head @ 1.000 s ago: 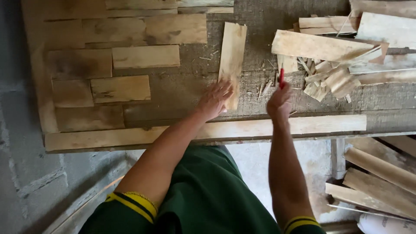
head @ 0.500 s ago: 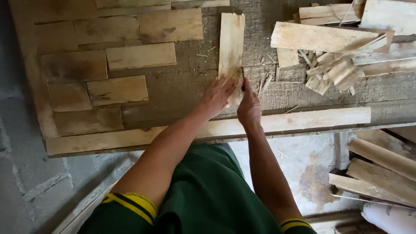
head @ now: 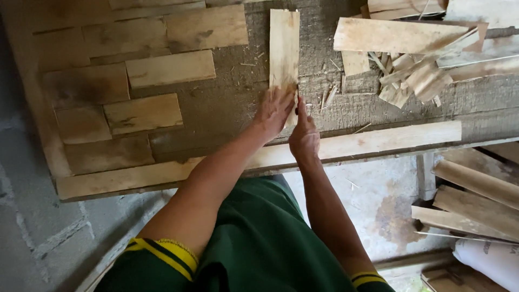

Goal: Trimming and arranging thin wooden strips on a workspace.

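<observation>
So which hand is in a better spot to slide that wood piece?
Probably the left hand: it lies flat on the plank's near end. The right hand sits at its edge, curled, apparently holding something.

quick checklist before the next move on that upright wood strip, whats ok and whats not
1. Left hand pressed flat on the lower end of the wood strip: ok.
2. Right hand at the strip's lower right edge, touching it: ok.
3. What the right hand holds: cannot tell, the fingers hide it.
4. Strip lies flat on the work board, standing apart from the laid wood pieces on the left: ok.
5. Board surface around the strip free of debris: not ok, splinters and the scrap pile lie close on the right.
6. Long front batten lying along the board's near edge: ok.
</observation>
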